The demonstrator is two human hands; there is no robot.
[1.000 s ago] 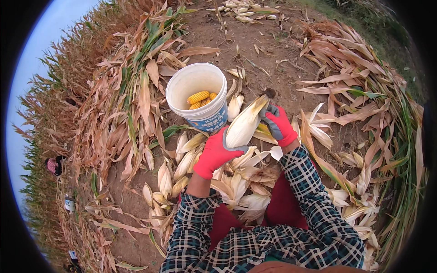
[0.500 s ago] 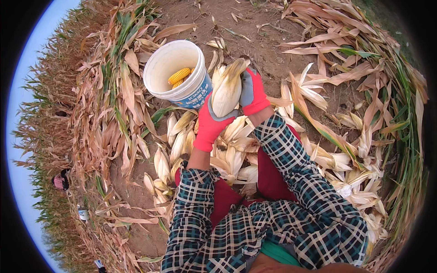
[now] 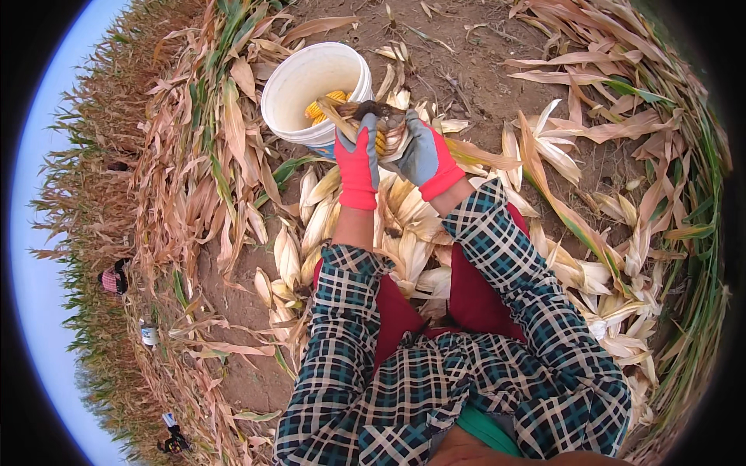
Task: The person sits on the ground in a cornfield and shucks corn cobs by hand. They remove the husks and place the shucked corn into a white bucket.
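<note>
Corn ear (image 3: 380,143) | silk end (image 3: 371,109) pointing forward | long axis roughly fore-aft

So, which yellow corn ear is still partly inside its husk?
The ear between the left hand and right hand: its yellow shows among parted husks, whereas the other yellow ears lie bare in the bucket.

Ear (image 3: 380,143) between hands (image 3: 357,165), cobs (image 3: 316,110) in bucket (image 3: 291,92) ahead, heaped ears (image 3: 412,252) before legs (image 3: 480,304), leaves (image 3: 242,147) left and right
</note>
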